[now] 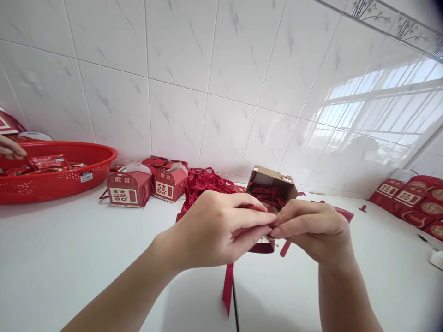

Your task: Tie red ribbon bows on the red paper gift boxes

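My left hand [218,226] and my right hand [316,226] meet in front of me, fingertips pinched together at the same spot. A red ribbon [227,290] hangs from beneath my left hand, which is closed on it. What lies between my right thumb and fingers is mostly covered. Just below the fingertips shows a dark red curved band [262,247] with small gold-coloured bits by it; the rest of it is hidden. Behind my hands lie a heap of red ribbons [211,182] and an open cardboard box [272,174] containing dark red strips.
Red gift boxes [128,188] with white label panels stand left of the ribbon heap. A red plastic basket [86,182] holds small packets; another person's hand [11,148] reaches over it. More red boxes [411,198] are stacked at right. A tiled wall bounds the back.
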A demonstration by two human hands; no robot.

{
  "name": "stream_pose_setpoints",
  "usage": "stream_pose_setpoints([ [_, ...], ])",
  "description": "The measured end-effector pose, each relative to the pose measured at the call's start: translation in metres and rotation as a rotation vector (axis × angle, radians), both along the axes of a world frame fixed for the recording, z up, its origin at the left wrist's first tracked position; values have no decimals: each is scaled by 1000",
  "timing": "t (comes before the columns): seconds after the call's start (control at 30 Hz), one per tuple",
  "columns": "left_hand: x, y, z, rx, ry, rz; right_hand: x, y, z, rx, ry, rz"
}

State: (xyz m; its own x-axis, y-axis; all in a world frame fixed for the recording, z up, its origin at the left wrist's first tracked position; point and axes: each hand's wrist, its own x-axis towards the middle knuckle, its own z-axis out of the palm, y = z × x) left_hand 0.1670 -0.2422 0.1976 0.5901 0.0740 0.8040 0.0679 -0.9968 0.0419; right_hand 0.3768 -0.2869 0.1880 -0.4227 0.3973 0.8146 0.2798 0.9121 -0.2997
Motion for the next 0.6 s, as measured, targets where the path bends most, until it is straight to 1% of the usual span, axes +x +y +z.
stream_pose_setpoints([
  [0.23, 1, 3, 1, -18, -1, 21, -3, 1, 1, 63, 15, -56],
  [0.43, 2, 4, 0, -32, 34, 21, -3, 2, 2, 62, 5, -35],
  [0.6, 2, 4, 0, -27, 53, 78, -4, 2, 0, 79, -4, -107],
])
